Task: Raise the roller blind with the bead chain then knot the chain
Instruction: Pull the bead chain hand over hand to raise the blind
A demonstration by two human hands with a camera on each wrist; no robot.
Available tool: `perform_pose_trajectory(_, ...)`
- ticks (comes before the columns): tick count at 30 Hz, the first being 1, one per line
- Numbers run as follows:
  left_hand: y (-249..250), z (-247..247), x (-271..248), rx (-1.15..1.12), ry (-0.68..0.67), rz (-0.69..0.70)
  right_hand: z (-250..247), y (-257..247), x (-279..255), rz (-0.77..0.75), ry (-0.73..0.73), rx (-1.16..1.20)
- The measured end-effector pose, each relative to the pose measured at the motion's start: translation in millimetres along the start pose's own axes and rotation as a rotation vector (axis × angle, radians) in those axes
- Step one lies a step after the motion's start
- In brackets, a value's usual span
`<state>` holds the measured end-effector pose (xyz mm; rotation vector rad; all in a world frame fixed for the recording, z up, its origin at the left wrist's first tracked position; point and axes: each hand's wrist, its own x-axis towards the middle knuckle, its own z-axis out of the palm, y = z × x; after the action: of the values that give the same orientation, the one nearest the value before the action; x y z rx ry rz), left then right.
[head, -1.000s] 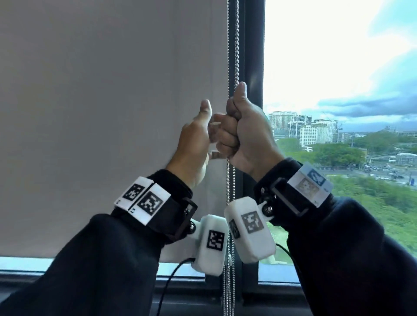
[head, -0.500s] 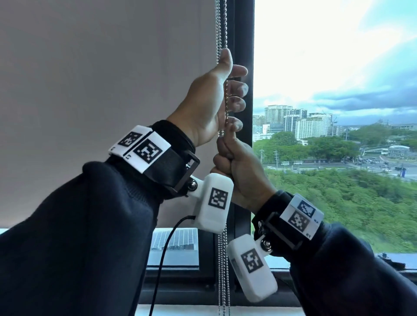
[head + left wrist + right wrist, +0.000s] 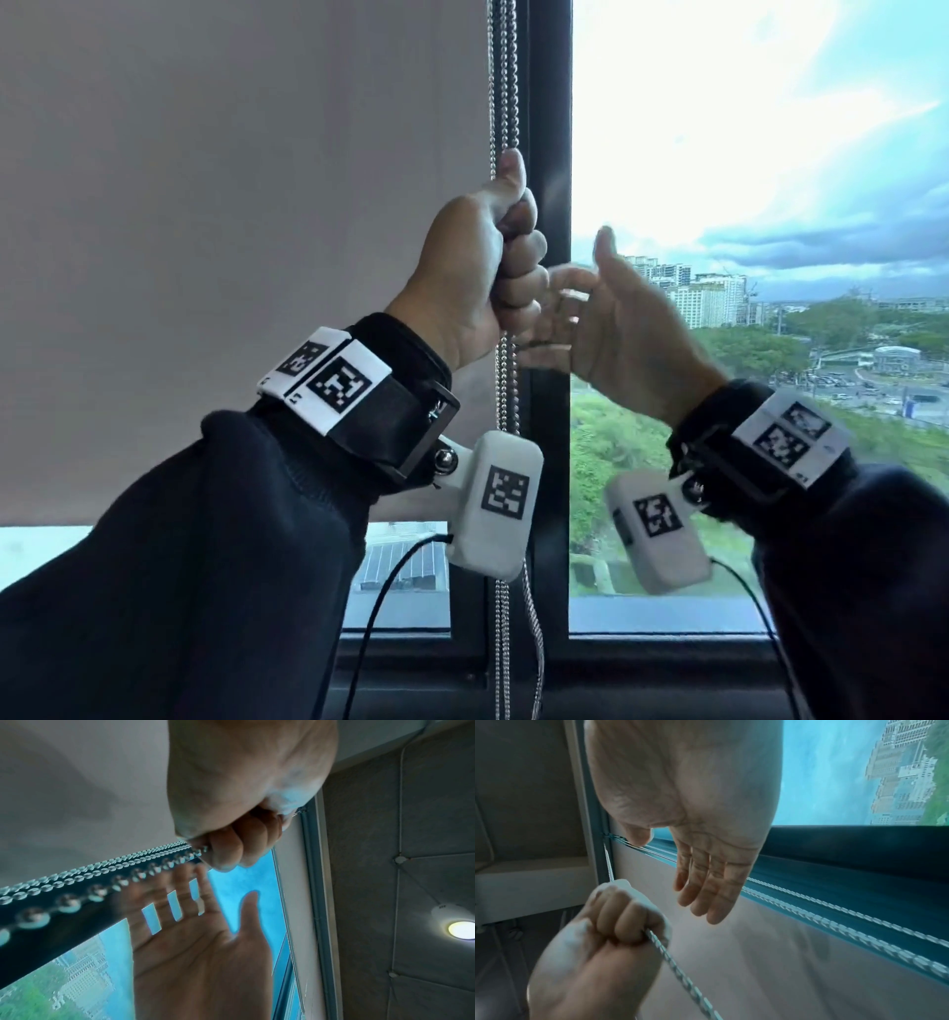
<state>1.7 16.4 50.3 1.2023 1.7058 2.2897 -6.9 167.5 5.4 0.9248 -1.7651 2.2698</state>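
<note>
A grey roller blind (image 3: 231,231) covers most of the left window pane, its bottom edge a little above the sill. The metal bead chain (image 3: 500,77) hangs along the blind's right edge beside the dark window frame. My left hand (image 3: 493,257) grips the chain in a fist, thumb pointing up along it; the left wrist view shows the left hand (image 3: 239,833) curled round the chain (image 3: 102,882). My right hand (image 3: 606,318) is just right of the left, fingers straight and spread, holding nothing. The right wrist view shows the right hand (image 3: 703,886) flat and free of the chain (image 3: 834,914).
The dark vertical window frame (image 3: 549,154) stands right behind the chain. Bare glass on the right shows sky, towers and trees. The sill (image 3: 667,647) runs below. White wrist cameras with cables hang under both wrists. A ceiling light (image 3: 460,929) glows overhead.
My left hand has closed on the chain and come down from its higher reach. My right hand has let go of the chain, opened, and moved up and right. More window shows below the blind.
</note>
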Motion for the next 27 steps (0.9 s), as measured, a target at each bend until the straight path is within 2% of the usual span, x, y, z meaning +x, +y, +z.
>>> perform_pose_trajectory(5, -21.9, -3.3, -8.7, -0.039, -0.025, -0.055, 20.5, -32.9, 18.3, -0.053, 0.007, 0.01)
perform_pose_trajectory(11, -62.7, -13.1, -28.7, -0.072, 0.027, -0.199, 53.9, -30.6, 40.2, -0.057, -0.019, 0.073)
perform_pose_trajectory(15, -70.4, -22.4, -35.1, -0.031, 0.077, -0.147, 65.2, -19.5, 49.0, -0.07, 0.096, 0.044)
perform_pose_trajectory(18, -61.0, -33.9, -33.5, 0.065, 0.061, -0.185, 65.7, -16.9, 49.9, -0.082, 0.132, 0.045)
perform_pose_trajectory(24, -21.5, -58.0, -18.2, 0.14, 0.091, -0.015, 69.8, -21.5, 38.9, -0.103, 0.039, 0.146)
perform_pose_trajectory(27, 3.7, -54.2, -8.1, 0.134, 0.04, 0.045, 73.3, -18.9, 29.7, -0.113, -0.011, 0.185)
